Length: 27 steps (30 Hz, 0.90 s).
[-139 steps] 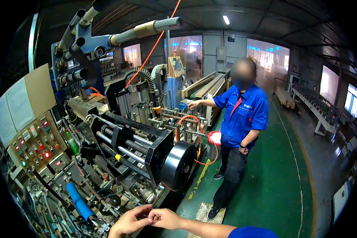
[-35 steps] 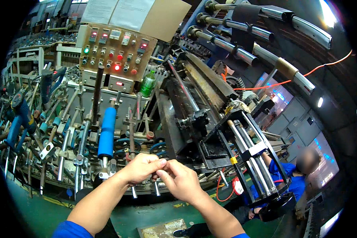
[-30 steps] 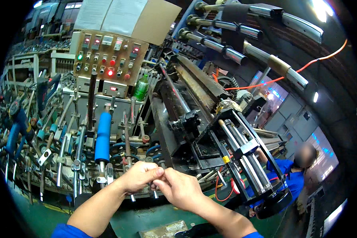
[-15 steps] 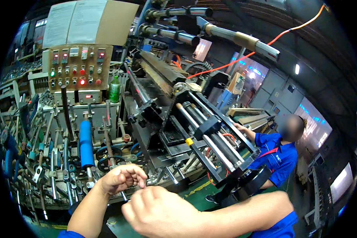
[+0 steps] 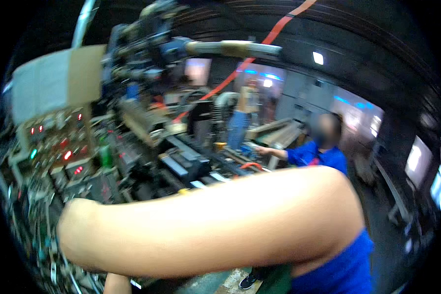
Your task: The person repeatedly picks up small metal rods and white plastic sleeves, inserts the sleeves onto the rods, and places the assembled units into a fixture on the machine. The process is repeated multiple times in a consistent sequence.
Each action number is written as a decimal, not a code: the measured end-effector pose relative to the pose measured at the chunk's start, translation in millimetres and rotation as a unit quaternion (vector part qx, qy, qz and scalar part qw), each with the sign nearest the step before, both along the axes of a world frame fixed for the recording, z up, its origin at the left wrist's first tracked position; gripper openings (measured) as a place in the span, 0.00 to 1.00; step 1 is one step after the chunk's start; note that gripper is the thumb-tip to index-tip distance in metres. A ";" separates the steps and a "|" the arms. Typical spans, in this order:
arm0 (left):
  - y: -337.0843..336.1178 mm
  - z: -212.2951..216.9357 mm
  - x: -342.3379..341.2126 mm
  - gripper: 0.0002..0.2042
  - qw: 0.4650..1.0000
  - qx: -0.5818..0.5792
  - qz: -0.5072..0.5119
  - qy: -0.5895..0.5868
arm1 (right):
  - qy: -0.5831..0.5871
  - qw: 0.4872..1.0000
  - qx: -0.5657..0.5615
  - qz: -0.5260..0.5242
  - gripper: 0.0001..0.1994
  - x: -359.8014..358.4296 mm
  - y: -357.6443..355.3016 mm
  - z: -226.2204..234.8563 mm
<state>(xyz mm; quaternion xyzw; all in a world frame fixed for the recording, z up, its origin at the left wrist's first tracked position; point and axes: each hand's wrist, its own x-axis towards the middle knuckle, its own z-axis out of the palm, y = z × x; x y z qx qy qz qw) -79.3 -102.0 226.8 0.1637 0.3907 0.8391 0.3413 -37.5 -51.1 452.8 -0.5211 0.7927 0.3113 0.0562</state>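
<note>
Blue-sleeved R arm (image 5: 215, 225) now sweeps across view, masking handwork visible a moment ago; R grip (image 5: 81, 230) blurred, L grip hidden: can't tell if either's clenched or holding anything. Ctrl panel (image 5: 56, 139) sits above R grip, green btl (image 5: 106, 156) up-right.
</note>
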 end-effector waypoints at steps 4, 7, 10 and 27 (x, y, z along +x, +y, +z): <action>-15.4 -62.4 -38.5 0.37 0.980 0.043 -0.060 0.186 | 0.059 0.995 -0.072 0.037 0.11 -32.6 15.4 8.2; -3.1 -60.8 -34.1 0.35 0.982 0.071 -0.024 0.171 | 0.093 0.989 -0.118 0.008 0.10 -47.2 37.5 -17.3; -17.7 -77.1 -67.3 0.41 0.976 0.049 -0.127 0.171 | 0.093 0.986 -0.134 0.028 0.10 -60.0 44.4 -33.5; -13.2 -35.4 -33.0 0.38 0.960 0.174 -0.028 0.220 | 0.003 0.996 -0.089 -0.020 0.15 -66.1 35.8 -49.1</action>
